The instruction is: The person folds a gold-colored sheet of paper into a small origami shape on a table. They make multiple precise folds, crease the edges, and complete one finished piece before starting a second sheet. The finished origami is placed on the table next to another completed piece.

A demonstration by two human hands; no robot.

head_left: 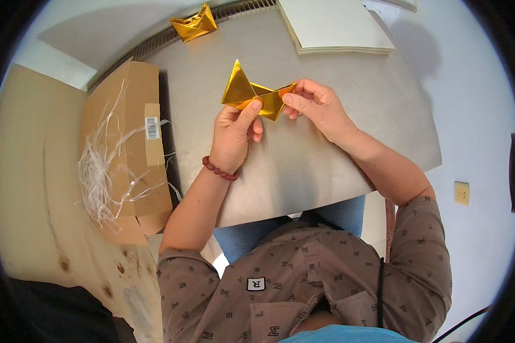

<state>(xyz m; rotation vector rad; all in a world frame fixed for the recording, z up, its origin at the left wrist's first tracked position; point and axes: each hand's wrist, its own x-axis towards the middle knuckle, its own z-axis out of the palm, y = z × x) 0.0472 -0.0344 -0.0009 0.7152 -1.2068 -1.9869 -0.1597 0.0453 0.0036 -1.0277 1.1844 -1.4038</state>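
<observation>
Between my two hands, above the grey table (303, 160), is a folded piece of shiny gold paper (237, 86) with a tall pointed corner at its left. My left hand (238, 128), below a dark red bead bracelet, pinches its lower left part between thumb and fingers. At the other end, my right hand (320, 108) grips the right corner with thumb and fingertips. Farther back on the table lies a second gold paper piece (194, 24), folded into a boat-like shape.
A stack of white paper sheets (340, 26) lies at the table's far right. Along the left edge stands a brown cardboard box (137, 188), with tangled white plastic strips (97, 177) hanging over it. A wall with a socket (462, 193) is at the right.
</observation>
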